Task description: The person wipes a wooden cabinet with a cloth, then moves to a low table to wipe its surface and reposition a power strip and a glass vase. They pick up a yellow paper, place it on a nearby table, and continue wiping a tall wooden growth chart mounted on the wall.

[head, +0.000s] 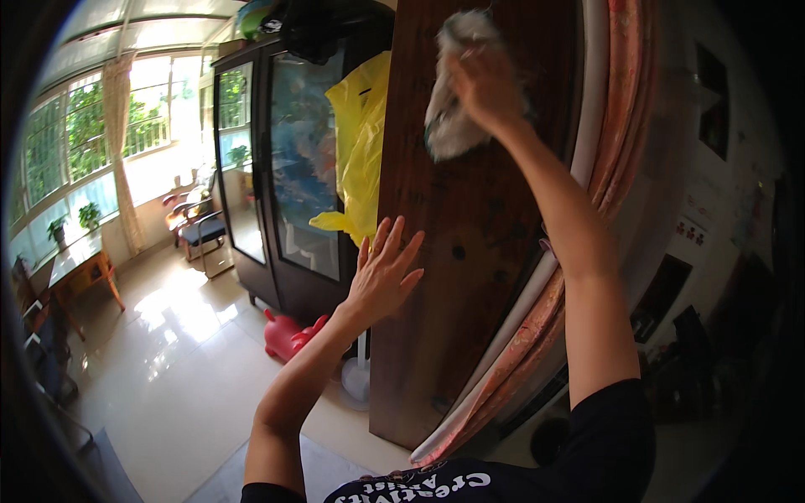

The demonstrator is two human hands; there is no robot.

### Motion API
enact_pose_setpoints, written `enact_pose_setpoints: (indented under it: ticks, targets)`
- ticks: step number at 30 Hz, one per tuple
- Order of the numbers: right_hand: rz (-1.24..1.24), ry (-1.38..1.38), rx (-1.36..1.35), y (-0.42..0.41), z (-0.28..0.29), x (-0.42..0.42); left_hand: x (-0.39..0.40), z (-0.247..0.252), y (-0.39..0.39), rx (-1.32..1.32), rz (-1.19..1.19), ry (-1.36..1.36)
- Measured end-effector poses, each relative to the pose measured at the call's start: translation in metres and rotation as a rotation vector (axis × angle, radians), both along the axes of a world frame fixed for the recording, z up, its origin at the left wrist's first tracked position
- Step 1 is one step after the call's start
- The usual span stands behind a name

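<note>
A dark brown wooden door point(440, 327) stands upright in front of me. High on its face, my right hand point(487, 88) presses a white cloth point(453, 132) against the wood; both are blurred. Lower down, my left hand point(385, 270) is at the door's left edge with its fingers spread and nothing in it. Whether its palm touches the wood I cannot tell. Just behind that hand hangs a yellow plastic bag point(361, 144), partly hidden by the door.
Pink patterned curtains point(619, 113) run along the door's right side. Behind the door are a dark glass-fronted cabinet point(308, 245), a stand's round pale base point(356, 380) and a red animal-shaped toy point(286, 336) on the tiled floor point(188, 390). Farther left are a chair point(204, 229) and a table point(78, 258).
</note>
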State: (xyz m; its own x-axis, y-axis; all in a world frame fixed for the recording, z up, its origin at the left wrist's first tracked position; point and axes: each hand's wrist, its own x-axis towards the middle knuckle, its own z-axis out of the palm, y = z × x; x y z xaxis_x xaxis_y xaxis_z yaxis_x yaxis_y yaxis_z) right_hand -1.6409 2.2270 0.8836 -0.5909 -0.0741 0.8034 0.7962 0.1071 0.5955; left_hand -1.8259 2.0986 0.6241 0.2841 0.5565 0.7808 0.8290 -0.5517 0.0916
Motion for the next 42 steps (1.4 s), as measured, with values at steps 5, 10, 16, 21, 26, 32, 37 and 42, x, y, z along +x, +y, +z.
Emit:
enact_pose_setpoints:
  ticks: [5, 10, 16, 21, 26, 32, 37, 42]
  targets:
    - [-0.014, -0.517, -0.169, 0.012, -0.051, -0.030, -0.018, 0.032, 0.049, 0.055, -0.080, 0.087]
    - [-0.015, -0.560, -0.099, 0.018, -0.008, -0.038, -0.009, 0.055, 0.081, 0.192, -0.171, 0.083]
    - [-0.354, 0.045, 0.188, 0.010, 0.078, -0.007, -0.002, 0.071, 0.118, 0.293, -0.167, 0.093]
    - [-0.310, 0.366, 0.501, 0.005, 0.099, 0.044, 0.005, 0.067, 0.131, 0.350, -0.230, 0.088]
    - [-0.169, -0.080, 0.261, 0.015, 0.067, -0.030, 0.010, 0.060, 0.140, 0.384, -0.216, 0.064]
    - [-0.331, -0.213, 0.111, 0.040, 0.112, -0.061, 0.014, 0.058, 0.153, 0.487, -0.202, 0.056]
    - [-0.404, 0.393, 0.138, 0.031, 0.182, -0.002, 0.016, 0.057, 0.153, 0.517, -0.218, 0.036]
    - [-0.307, 0.548, 0.193, -0.003, 0.163, 0.059, 0.014, 0.056, 0.155, 0.539, -0.195, 0.037]
